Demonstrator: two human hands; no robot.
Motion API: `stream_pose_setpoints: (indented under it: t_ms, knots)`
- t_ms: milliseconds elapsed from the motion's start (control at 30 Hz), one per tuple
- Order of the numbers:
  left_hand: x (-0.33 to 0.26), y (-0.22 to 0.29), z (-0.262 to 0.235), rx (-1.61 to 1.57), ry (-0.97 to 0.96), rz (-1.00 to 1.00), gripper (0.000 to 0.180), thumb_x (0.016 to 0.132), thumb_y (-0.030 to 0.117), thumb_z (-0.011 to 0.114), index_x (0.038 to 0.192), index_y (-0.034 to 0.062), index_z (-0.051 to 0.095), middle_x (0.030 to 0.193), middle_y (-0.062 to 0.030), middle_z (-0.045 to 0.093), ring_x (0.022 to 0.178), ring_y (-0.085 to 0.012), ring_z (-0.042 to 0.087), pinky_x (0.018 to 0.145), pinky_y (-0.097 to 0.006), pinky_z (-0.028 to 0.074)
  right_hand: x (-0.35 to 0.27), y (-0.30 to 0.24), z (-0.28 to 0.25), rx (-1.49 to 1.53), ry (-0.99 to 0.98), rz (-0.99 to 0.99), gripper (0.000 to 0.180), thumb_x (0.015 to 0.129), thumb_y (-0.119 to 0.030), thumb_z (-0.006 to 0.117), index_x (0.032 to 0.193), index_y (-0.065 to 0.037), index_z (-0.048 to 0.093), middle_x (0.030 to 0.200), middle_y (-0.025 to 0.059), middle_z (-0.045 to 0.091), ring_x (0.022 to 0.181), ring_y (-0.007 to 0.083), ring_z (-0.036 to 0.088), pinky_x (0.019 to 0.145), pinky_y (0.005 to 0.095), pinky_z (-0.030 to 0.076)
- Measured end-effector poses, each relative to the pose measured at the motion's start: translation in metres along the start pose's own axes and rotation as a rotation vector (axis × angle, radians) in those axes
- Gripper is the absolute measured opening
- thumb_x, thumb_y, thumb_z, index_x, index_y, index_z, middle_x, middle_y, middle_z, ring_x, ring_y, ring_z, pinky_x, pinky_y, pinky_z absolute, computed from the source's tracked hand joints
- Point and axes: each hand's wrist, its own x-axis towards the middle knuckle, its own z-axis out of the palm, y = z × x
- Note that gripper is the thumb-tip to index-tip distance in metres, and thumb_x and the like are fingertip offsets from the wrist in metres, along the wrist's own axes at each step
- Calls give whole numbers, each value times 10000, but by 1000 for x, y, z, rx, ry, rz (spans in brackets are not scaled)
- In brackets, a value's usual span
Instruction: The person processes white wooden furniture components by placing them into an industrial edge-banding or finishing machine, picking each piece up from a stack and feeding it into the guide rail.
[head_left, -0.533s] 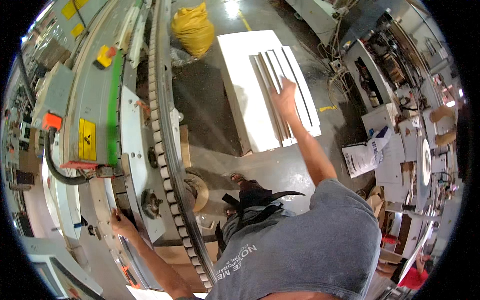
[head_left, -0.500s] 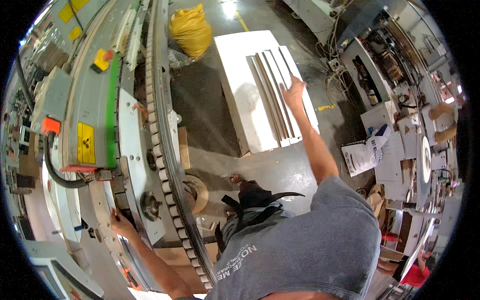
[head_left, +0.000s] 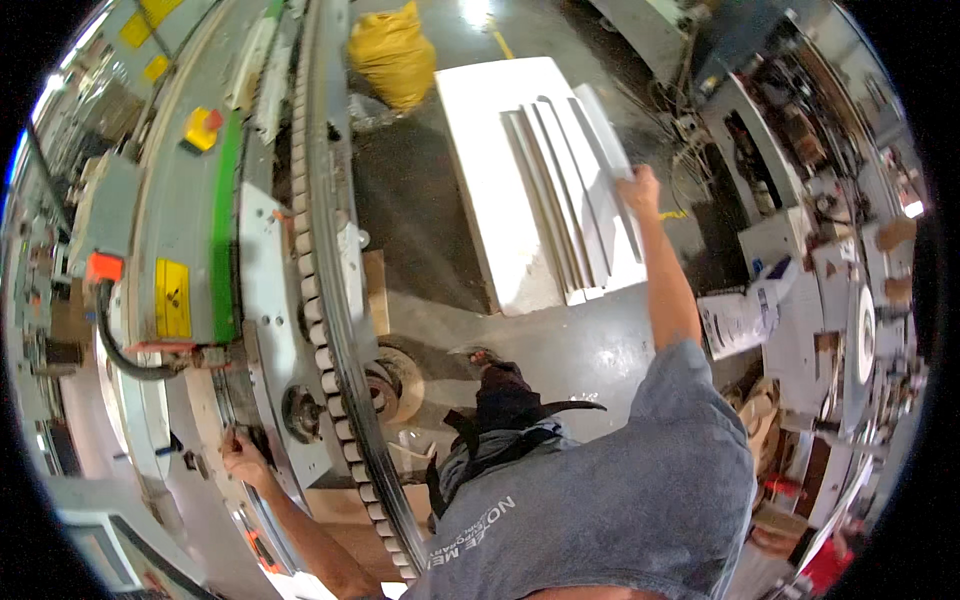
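Fisheye view from the head cam, so everything bends toward the rim, esp. the long machine (head_left: 250, 250) on the person's left w/ its row of rollers (head_left: 320, 330) running top to bottom.

Right hand (head_left: 638, 188) is stretched out to the far edge of the white board stack (head_left: 500, 190), which lies on the grey floor well apart from the machine, on its right. The hand sits on the outermost of the narrow white strips (head_left: 590, 180) lying on top of that stack. Fingers look curled over the strip's edge, so prob gripping it, but the hand is small and a bit blown out. Can't tell how tight the hold is or whether the strip is lifted or flat.

Left hand (head_left: 243, 455) is down at the lower part of the machine, just left of the roller row, pressed up against a dark recess in the panel. Fingers look bent inward, tips hidden in the shadow. Can't tell if they hold anything or just touch the metal.

Most of the person's body is a grey t-shirt (head_left: 620, 510) filling the bottom right; legs are mostly hidden under it, only a dark shoe (head_left: 490, 360) pokes out on the floor between machine and boards.

Yellow bag (head_left: 393, 55) sits beyond the boards, right of the machine's top end. Right rim is cluttered w/ other machines and a white sack (head_left: 745, 315), too warped to make out.
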Motion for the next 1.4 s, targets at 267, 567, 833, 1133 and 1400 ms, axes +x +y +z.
stream_pose_setpoints:
  t_ms: [267, 567, 833, 1133, 1400]
  knots:
    - [-79, 226, -13, -377, -234, 266, 448, 760, 71, 733, 1188, 8, 618, 1026, -153, 641, 948, -294, 601, 842, -409, 477, -166, -135, -68, 873, -318, 26, 339, 902, -141, 649, 1174, 42, 563, 1011, 153, 657, 884, 241, 649, 798, 343, 538]
    - [-133, 213, -72, -163, -195, 223, 579, 679, -3, 771, 1226, 22, 582, 1173, -149, 586, 1072, -333, 546, 899, -470, 417, -513, -277, 3, 1256, -1443, 157, 296, 930, -200, 647, 1091, 41, 584, 999, 110, 646, 908, 171, 623, 743, 304, 535]
    - [-190, 57, -167, -102, 31, -117, 539, 676, -56, 776, 1192, -7, 631, 1117, -221, 646, 1011, -362, 617, 854, -429, 515, -623, -310, 58, 886, -1925, -164, 473, 956, -128, 587, 1323, 78, 371, 1039, 106, 603, 936, 167, 611, 805, 298, 546]
    - [-174, -28, -151, 33, 104, -33, 459, 648, 42, 815, 1087, 44, 679, 1155, -145, 618, 1085, -346, 574, 926, -417, 479, -685, -354, 108, 877, -1923, -382, 778, 947, -113, 569, 1454, 157, 44, 830, 92, 631, 690, 161, 639, 742, 267, 568]
    - [-212, -36, -196, 329, 279, -192, 378, 675, 60, 814, 1038, 57, 709, 1039, -114, 599, 961, -310, 559, 856, -444, 450, -691, -372, 118, 854, -1863, -457, 767, 944, -147, 564, 1434, 180, 75, 853, 83, 599, 677, 151, 611, 657, 285, 574]
